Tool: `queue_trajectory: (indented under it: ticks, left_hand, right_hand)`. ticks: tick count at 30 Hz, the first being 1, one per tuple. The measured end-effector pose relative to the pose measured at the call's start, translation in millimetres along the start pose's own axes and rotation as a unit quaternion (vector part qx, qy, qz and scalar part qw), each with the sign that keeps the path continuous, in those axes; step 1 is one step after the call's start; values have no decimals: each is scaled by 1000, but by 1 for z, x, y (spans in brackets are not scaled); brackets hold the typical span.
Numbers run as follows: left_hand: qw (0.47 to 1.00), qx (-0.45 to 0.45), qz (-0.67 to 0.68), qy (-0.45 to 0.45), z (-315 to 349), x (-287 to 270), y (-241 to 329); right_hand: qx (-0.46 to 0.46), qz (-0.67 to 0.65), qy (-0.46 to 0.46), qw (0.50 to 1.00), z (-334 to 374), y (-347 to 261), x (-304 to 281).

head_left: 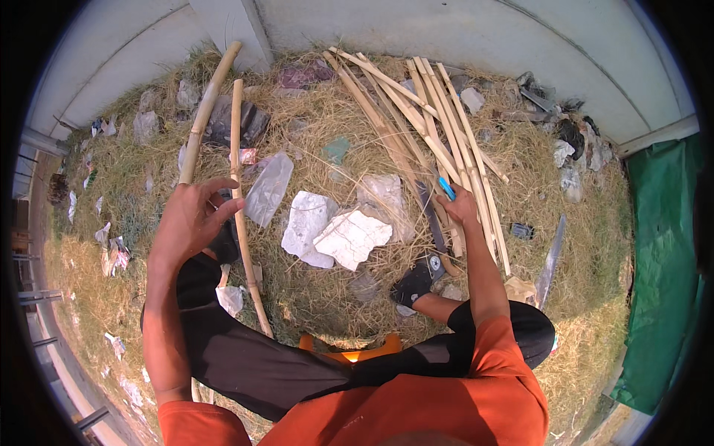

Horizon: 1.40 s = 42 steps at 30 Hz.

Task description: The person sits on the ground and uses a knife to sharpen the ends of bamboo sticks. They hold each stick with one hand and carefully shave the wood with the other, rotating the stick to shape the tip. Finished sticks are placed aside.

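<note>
My left hand [195, 219] is over two bamboo poles, its thumb and forefinger apart, with nothing visible between them. The thick pole [211, 104] disappears behind this hand; its thumb tip overlaps the thin pole [236, 130]. Whether the fingers touch either pole I cannot tell. My right hand [462, 206] is closed around a small blue pen-like object [446, 188], whose lower part is hidden. Beneath and beside that hand lie several split bamboo strips [476, 171], fanned toward the wall. A dark flat strip [431, 219] lies just left of it.
Two pale stone slabs [352, 238] lie between my feet. A long metal blade [552, 260] rests on the dry grass at right. Plastic scraps [269, 189] are scattered around. A pale wall [416, 33] bounds the far side, a green sheet [658, 275] the right. Something orange [387, 346] is beneath me.
</note>
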<state>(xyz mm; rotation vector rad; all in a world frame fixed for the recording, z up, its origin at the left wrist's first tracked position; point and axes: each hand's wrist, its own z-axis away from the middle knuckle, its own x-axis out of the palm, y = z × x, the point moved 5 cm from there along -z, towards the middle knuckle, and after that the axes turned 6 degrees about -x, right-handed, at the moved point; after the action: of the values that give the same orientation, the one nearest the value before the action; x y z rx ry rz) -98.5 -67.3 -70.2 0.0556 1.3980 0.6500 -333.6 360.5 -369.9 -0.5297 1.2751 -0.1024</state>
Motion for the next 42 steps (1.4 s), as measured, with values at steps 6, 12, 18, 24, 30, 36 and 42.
queue_trajectory:
  ticks: [6,12,18,24,30,36,42]
  left_hand:
    - [1000,-2,-12,-20,3,3,15]
    - [999,-2,-35,-13,-6,10,-3]
    - [999,-4,-34,-29,-6,10,7]
    - [999,37,2,-23,-12,7,20]
    - [973,65,213,59,-30,-15,30]
    - [880,0,459,119,-45,-54,-2]
    - [826,156,523,142,-9,-97,2]
  right_hand:
    - [136,119,119,976,5,71,5]
    - [132,145,121,973,8,92,32]
    - [89,62,75,991,6,103,24]
    - [120,-443,-117,881,31,44,-29]
    - [-5,-525,-203,827,106,-110,-43]
    - [-163,-448,-230,848,179,-232,-5]
    - [-217,-421,-96,875,200,-267,16]
